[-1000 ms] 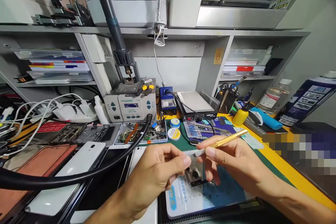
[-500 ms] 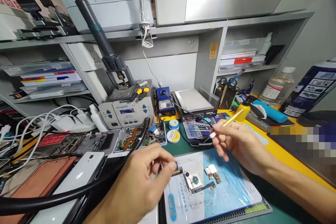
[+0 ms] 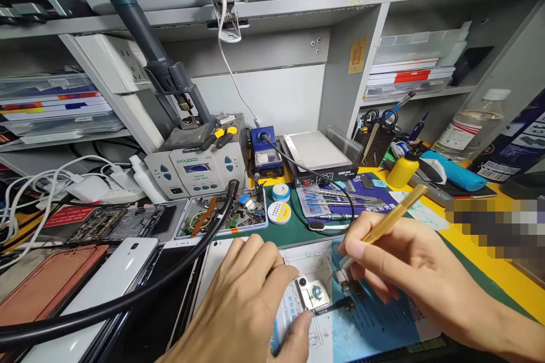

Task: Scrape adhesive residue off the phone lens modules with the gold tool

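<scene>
My left hand point(image 3: 251, 295) pinches a small silver camera module point(image 3: 314, 293) between thumb and fingers, holding it down on a white and blue printed sheet point(image 3: 370, 323). My right hand point(image 3: 400, 266) grips a gold-handled tool point(image 3: 385, 221) like a pen. Its tip points down at small parts on the sheet just right of the module, partly hidden by my fingers. A thin black flex strip point(image 3: 338, 306) sticks out from the module toward my right hand.
A thick black hose point(image 3: 128, 298) crosses the bench at left over phones point(image 3: 114, 278) and back covers. Behind stand a hot-air station point(image 3: 196, 167), a parts tray point(image 3: 225, 215), solder paste tins point(image 3: 280, 212), a heating plate point(image 3: 317, 156) and a yellow bottle point(image 3: 402, 170).
My left hand moved right onto the camera module and pinched it. My right hand came down and toward me, bringing the gold tool's tip to the sheet. The view tilted downward.
</scene>
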Tool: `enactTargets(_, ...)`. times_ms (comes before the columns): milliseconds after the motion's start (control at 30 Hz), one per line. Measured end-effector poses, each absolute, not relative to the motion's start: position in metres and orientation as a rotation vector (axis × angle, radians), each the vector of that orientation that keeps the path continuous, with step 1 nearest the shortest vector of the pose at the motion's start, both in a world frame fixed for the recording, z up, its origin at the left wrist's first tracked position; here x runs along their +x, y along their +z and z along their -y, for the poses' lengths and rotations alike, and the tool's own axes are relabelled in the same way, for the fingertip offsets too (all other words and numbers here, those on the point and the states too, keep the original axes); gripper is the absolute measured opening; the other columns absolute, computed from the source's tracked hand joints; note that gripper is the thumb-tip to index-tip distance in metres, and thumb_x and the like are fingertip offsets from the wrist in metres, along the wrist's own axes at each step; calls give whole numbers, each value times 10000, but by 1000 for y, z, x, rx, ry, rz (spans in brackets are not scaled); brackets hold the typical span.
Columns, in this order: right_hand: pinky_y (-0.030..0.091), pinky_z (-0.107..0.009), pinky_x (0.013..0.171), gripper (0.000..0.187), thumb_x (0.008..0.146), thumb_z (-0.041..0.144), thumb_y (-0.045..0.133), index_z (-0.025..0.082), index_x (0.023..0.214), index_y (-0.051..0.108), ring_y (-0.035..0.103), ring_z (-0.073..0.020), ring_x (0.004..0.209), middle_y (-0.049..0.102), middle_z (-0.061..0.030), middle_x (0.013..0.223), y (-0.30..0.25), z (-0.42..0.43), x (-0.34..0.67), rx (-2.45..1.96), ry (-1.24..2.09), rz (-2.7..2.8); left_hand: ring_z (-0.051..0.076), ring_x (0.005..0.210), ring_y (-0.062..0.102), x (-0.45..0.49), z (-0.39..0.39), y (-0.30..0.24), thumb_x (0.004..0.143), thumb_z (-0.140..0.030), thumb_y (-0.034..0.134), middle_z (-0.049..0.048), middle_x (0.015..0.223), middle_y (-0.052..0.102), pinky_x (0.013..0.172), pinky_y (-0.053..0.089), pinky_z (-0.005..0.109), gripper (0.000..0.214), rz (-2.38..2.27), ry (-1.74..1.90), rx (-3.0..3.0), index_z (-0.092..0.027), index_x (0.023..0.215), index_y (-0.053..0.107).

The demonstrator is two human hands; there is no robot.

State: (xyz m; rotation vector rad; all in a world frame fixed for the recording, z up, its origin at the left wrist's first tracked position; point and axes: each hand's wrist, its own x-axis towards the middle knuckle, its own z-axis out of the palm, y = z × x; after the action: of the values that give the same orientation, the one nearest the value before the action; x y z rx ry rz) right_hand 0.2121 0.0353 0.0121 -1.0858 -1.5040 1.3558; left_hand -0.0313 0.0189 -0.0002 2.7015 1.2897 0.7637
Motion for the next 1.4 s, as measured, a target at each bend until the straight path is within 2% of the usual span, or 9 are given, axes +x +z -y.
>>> enactTargets(67,414,-222,463,293,968,464,647,236,784,645,475,-113,503,560,30,629,11,-30,209,-1138,1224,1672,244,893,545,-31,-19,-1,840,-274,651,31,903,598,846,490,469,173,-1285,762,2700,-230,1005,678)
enactTargets(233,548,-249,674,88,994,316,613,286,925,660,668,-177,744,706,4,819,2,-18,206,-1143,813,1967,246,900,547,-29,-19,-4,843,-252,640,36,919,600,858,471,472,132,-1269,732,2712,-217,969,658)
enactTargets(367,565,-236,589,48,990,291,617,294,973,662,722,-208,795,741,-17,876,-2,-14,205,-1139,807,2003,247,879,536,-29,-19,-7,840,-256,627,40,892,585,823,463,465,97,-1271,735,2711,-209,922,648)
enactTargets(433,565,-234,562,59,987,276,617,286,971,672,726,-206,768,742,-22,860,0,-15,203,-1109,854,2042,249,877,537,-29,-20,-8,837,-264,626,39,891,586,826,462,470,108,-1245,753,2722,-210,928,648)
enactTargets(667,578,-207,668,97,973,209,621,279,947,682,699,-143,726,736,18,844,16,-23,200,-1039,864,2114,246,890,528,-29,-21,-7,860,-236,606,35,896,571,842,455,472,85,-1254,738,2698,-211,933,640)
enactTargets(933,591,-271,642,160,996,296,578,245,895,693,693,-179,689,726,-16,787,15,-21,200,-1081,915,2122,245,887,532,-31,-21,-7,881,-256,594,37,894,583,874,448,484,91,-1218,727,2734,-209,942,643)
enactTargets(1167,594,-269,657,103,982,291,613,260,942,702,695,-174,710,734,-4,837,13,-20,201,-1097,915,2066,247,880,532,-31,-21,-7,879,-261,600,40,890,581,824,442,461,107,-1210,755,2740,-204,957,644)
enactTargets(1333,587,-280,728,72,986,307,628,304,1021,690,699,-183,799,727,12,902,2,-19,206,-1111,970,2028,233,955,523,-43,-26,16,831,-178,590,36,988,577,879,435,444,294,-1270,828,2653,-206,1123,612)
enactTargets(1400,576,-273,740,75,985,299,642,319,1049,675,691,-178,822,717,19,935,-3,-19,210,-1105,993,2017,225,970,525,-50,-30,25,803,-135,579,34,1000,576,890,441,437,333,-1320,846,2605,-207,1127,608)
